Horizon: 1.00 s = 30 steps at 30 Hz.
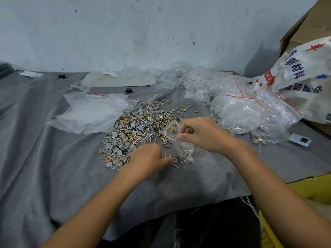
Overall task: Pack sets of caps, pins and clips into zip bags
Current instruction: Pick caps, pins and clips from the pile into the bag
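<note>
A loose heap of grey caps, silver pins and brass clips [136,129] lies on the grey cloth [44,149] in the middle. My right hand [202,134] pinches the mouth of a small clear zip bag [180,147] that holds a few caps and pins and hangs down to the cloth. My left hand [148,158] is low over the heap's near edge, fingers curled at a grey cap [175,160] and a few loose pins beside the bag. Whether it holds any part is hidden under the fingers.
A stack of empty zip bags [93,111] lies left of the heap. Several filled bags [250,104] pile up at the right, under a printed white sack [304,72]. A cardboard box [304,29] stands behind it. A yellow crate [293,212] sits at the lower right.
</note>
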{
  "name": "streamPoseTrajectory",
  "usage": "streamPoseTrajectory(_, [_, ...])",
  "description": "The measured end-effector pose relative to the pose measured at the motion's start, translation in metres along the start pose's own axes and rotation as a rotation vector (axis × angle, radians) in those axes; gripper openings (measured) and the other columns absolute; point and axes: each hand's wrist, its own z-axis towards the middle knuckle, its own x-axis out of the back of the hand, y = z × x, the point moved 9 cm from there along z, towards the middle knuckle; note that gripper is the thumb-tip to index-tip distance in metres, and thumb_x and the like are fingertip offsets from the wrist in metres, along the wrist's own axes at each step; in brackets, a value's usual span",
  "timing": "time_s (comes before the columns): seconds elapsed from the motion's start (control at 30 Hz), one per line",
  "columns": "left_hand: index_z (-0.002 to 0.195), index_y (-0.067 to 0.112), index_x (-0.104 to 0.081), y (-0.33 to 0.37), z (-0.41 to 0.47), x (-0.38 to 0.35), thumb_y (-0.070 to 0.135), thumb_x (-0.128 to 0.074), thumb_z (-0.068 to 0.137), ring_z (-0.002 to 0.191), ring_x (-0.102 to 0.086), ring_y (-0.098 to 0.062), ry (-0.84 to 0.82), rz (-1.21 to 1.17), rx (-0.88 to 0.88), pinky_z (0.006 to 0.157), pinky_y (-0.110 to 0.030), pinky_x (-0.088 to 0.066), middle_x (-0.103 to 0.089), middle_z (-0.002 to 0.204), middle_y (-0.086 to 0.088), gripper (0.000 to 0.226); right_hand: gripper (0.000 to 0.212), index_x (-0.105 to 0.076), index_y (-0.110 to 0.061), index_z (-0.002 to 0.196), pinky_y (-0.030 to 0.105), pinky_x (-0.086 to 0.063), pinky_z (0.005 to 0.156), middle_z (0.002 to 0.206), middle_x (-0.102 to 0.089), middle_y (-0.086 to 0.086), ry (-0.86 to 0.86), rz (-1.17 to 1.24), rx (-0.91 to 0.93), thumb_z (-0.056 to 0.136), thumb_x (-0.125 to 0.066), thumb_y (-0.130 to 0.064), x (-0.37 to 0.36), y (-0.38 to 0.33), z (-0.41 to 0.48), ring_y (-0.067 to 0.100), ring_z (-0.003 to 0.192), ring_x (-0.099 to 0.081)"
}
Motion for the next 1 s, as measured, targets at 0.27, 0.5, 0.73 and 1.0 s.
streamPoseTrajectory(0.27, [0.105,0.02,-0.064,0.022,0.001,-0.001,0.059,-0.064,0.09,0.103,-0.06,-0.023,0.081,0.019,-0.126,0.088,-0.042,-0.053,-0.062,0.111,-0.001,0.043,0.009,-0.07,-0.03,0.088,0.025,-0.046,0.069,0.081,-0.064,-0.019,-0.002,0.006,-0.006,0.093,-0.072,-0.038,0.003,0.006,-0.003,-0.005,0.082,-0.059])
streamPoseTrajectory(0.5, [0.113,0.017,-0.063,0.025,0.002,-0.001,0.038,-0.054,0.101,0.11,-0.061,-0.026,0.144,0.017,-0.153,0.09,-0.043,-0.052,-0.063,0.116,-0.003,0.027,0.01,-0.07,-0.029,0.089,0.028,-0.049,0.073,0.086,-0.066,-0.016,-0.016,0.014,-0.016,0.093,-0.071,-0.038,0.003,0.004,-0.006,-0.001,0.086,-0.06])
streamPoseTrajectory(0.73, [0.127,0.008,-0.044,0.017,0.002,-0.015,0.013,-0.043,0.105,0.119,-0.048,-0.028,0.083,0.204,-0.131,0.094,-0.037,-0.043,-0.05,0.13,-0.011,0.023,0.012,-0.071,-0.027,0.09,0.033,-0.054,0.078,0.086,-0.068,-0.013,-0.012,-0.006,-0.024,0.093,-0.071,-0.039,0.004,0.004,-0.007,0.005,0.086,-0.062])
streamPoseTrajectory(1.0, [0.126,0.009,-0.042,0.019,-0.002,-0.014,0.004,-0.038,0.102,0.121,-0.049,-0.03,0.045,0.303,-0.18,0.098,-0.037,-0.042,-0.052,0.132,-0.013,0.025,0.011,-0.07,-0.028,0.089,0.026,-0.049,0.071,0.081,-0.063,-0.018,-0.002,-0.009,-0.015,0.093,-0.072,-0.038,0.003,0.003,-0.006,-0.002,0.083,-0.059])
